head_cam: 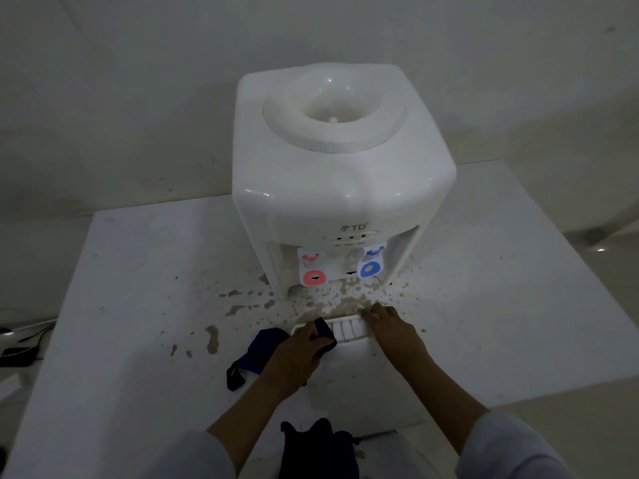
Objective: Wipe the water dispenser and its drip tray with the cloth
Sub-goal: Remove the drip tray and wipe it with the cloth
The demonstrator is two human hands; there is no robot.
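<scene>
A white tabletop water dispenser (340, 181) stands at the back of a white table (145, 271), with a red tap (313, 276) and a blue tap (370, 268) on its front. The white slatted drip tray (345, 329) lies detached on the table in front of it. My left hand (297, 357) is closed on a dark blue cloth (262, 350) and presses it on the tray's left end. My right hand (390, 326) rests on the tray's right end and holds it down.
Brown splashes and stains (242, 307) cover the table around the dispenser's base. A dark object (316, 444) sits at the table's near edge between my forearms. Cables and a dark device (17, 350) lie on the floor at the left. A wall rises close behind.
</scene>
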